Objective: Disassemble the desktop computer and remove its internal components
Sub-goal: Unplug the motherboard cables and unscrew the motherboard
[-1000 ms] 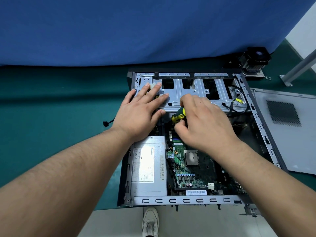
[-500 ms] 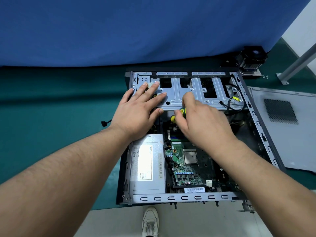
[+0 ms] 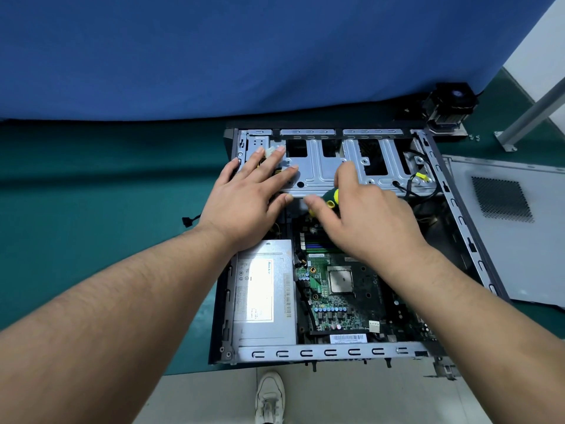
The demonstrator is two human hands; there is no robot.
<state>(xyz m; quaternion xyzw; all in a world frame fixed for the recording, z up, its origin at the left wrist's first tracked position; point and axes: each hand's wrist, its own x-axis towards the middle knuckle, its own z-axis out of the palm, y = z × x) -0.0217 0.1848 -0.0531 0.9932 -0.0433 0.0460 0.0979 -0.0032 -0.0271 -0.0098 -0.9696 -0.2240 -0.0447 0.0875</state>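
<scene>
Big blue cloth (image 3: 244, 50) hangs across the back, and the green table (image 3: 91, 185) runs under it. On the table lies the case (image 3: 330, 352), flat on its side with the open face up, sitting at the near edge. Its long axis runs pretty much away from the person, tilted a little clockwise, drive end pointing at the cloth and the slotted rear rail nearest the person's shoe (image 3: 270, 396).

The side panel (image 3: 501, 264) is off and lies flat just right of the case, vent grille up. Inside, the grey PSU (image 3: 264, 292) sits in the near-left corner, label up, with the green board (image 3: 336, 295) right beside it and the bare CPU roughly mid-board. The metal drive cage (image 3: 324, 169) spans the far end, crosswise to the case.

Left hand (image 3: 247, 197) is laid flat on the left part of the cage, fingers spread and straight, pressing down over some wires and a white plug. Right hand (image 3: 370, 215) is curled round a screwdriver (image 3: 328, 198) with a green-and-yellow handle, right at the cage's near edge; the shaft and tip are hidden under the hand, so I can't tell what they point at.

A black cooler (image 3: 449, 105) sits off the far-right corner, a few screws near it.
</scene>
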